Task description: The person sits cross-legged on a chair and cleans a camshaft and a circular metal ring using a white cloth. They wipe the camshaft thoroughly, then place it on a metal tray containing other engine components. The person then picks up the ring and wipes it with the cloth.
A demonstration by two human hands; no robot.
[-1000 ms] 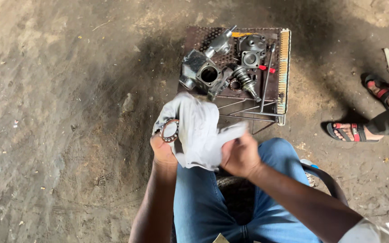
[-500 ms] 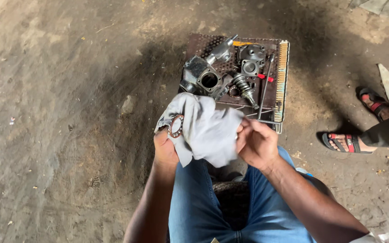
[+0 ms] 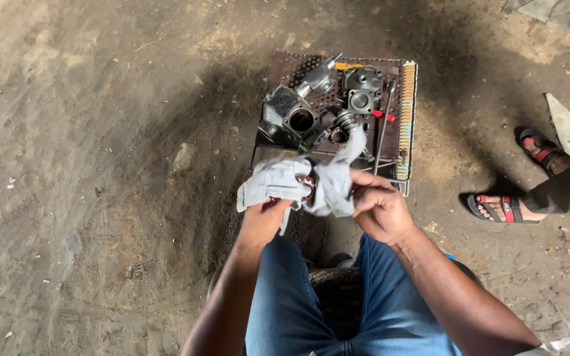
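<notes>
A grey rag [image 3: 278,181] is bunched around a ring-shaped ball bearing [image 3: 307,186], of which only a small rusty arc shows. My left hand [image 3: 263,219] grips the rag and bearing from below. My right hand [image 3: 379,206] pinches the rag's other end just right of the bearing. Both hands hover above my knees in blue jeans, just in front of a rusty perforated metal rack [image 3: 397,79].
On the rack lie a metal housing with a round bore [image 3: 291,115], a cylinder part [image 3: 318,76], a square cover [image 3: 359,100], a threaded shaft [image 3: 346,120] and a long rod [image 3: 382,128]. Another person's sandalled feet [image 3: 499,207] stand at the right on the dirt floor.
My hands have drawn closer together and moved up toward the rack. The rag has wrapped over the bearing, which was plainly exposed by my left hand before.
</notes>
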